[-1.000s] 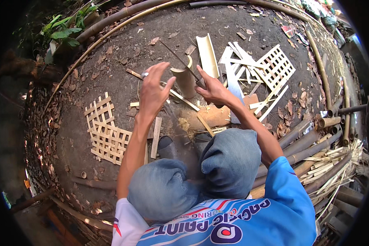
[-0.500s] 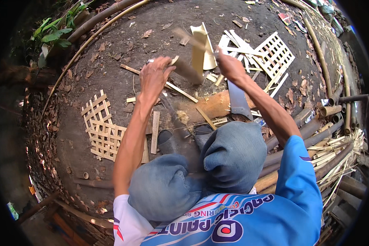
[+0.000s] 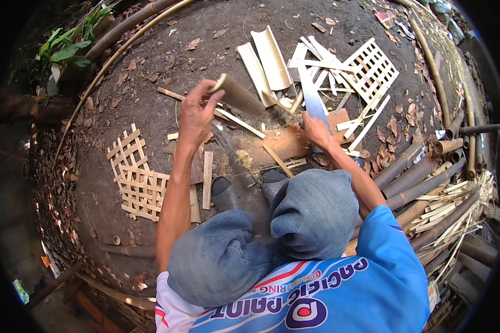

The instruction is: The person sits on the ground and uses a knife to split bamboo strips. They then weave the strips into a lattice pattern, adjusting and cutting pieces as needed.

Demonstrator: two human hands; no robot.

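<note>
Bamboo [image 3: 241, 98], likely light, stiff, best held up top, is gripped there by left fingers [image 3: 202, 87]; knife [image 3: 283, 115] clenched in right fingers [image 3: 308, 124].

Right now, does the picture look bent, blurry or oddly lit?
Head view: black corners, and the thin pole at upper left bows, perhaps from the wide lens; head view again: the bamboo piece in the left hand looks slightly soft, the lattice at right crisper, and small bright patches dot the leaf litter at far left.

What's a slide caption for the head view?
Left hand grips a curved bamboo piece, right hand a blurred blade; slatted lattices lie nearby.
</note>
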